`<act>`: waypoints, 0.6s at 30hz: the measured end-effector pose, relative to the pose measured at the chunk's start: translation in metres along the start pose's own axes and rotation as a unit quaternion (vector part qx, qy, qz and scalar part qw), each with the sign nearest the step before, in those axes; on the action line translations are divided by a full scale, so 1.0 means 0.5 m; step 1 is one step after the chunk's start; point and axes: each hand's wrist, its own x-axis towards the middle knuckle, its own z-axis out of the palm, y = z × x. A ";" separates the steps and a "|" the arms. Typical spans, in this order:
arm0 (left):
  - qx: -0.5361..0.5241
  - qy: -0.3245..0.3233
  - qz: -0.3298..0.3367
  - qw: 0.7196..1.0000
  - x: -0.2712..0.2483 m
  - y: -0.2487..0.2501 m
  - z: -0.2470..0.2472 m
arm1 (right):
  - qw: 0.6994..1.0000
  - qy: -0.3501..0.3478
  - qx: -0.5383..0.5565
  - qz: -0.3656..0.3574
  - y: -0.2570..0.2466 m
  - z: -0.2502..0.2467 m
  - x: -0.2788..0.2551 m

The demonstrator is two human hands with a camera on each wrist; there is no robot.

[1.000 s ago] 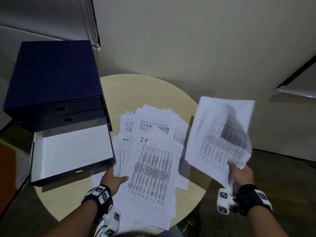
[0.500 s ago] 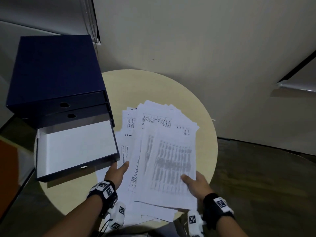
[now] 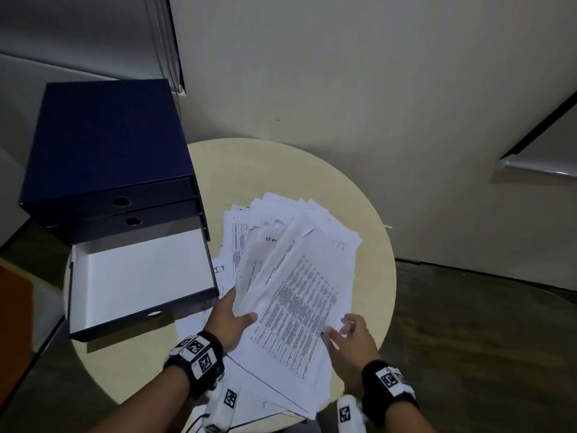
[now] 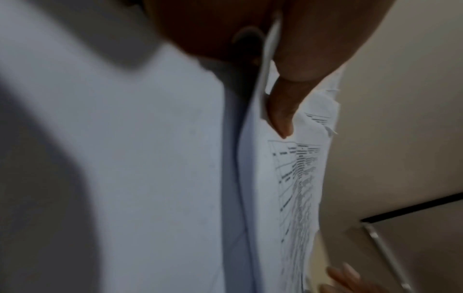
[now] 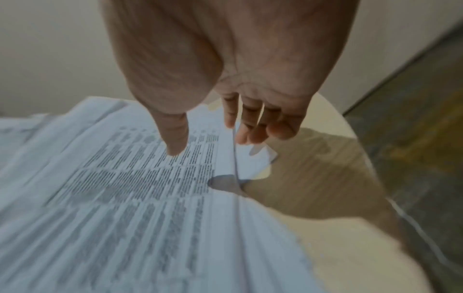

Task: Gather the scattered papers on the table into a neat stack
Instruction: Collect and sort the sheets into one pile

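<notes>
A loose pile of printed papers (image 3: 296, 292) lies fanned out on the round beige table (image 3: 281, 170). My left hand (image 3: 240, 320) grips the pile's left edge and lifts the top sheets off the ones below. In the left wrist view its thumb (image 4: 280, 111) lies on the printed top sheet (image 4: 295, 178), with the other fingers hidden underneath. My right hand (image 3: 346, 332) hovers at the pile's right edge with loosely spread fingers. In the right wrist view the right hand (image 5: 208, 142) has its thumb over the printed sheet (image 5: 125, 188) and holds nothing.
A dark blue drawer box (image 3: 109, 145) stands on the table's left side. Its bottom drawer (image 3: 140, 276) is pulled out, white inside, close to my left hand. Bare table top (image 5: 313, 178) shows right of the pile. A wall rises behind the table.
My right hand brought its held sheets down onto the pile and let go. My left hand went from resting beside the pile to gripping and lifting its left edge.
</notes>
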 end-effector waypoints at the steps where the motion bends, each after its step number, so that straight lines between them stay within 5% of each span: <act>1: -0.024 -0.012 0.013 1.000 -0.007 0.022 0.000 | 0.996 0.012 0.085 0.002 -0.016 -0.012 -0.009; 3: -0.054 -0.034 0.040 0.997 -0.019 0.075 0.002 | 0.963 -0.024 0.268 0.018 -0.055 -0.042 -0.020; 6: -0.106 -0.056 0.083 0.989 -0.032 0.161 0.006 | 0.920 -0.078 0.382 -0.038 -0.105 -0.090 -0.025; 12: 0.047 0.007 0.182 0.982 -0.021 0.269 -0.001 | 0.928 0.058 0.320 -0.182 -0.180 -0.144 -0.039; 18: 0.004 0.009 0.181 0.983 -0.015 0.242 0.025 | 0.946 0.024 0.293 -0.138 -0.134 -0.104 -0.004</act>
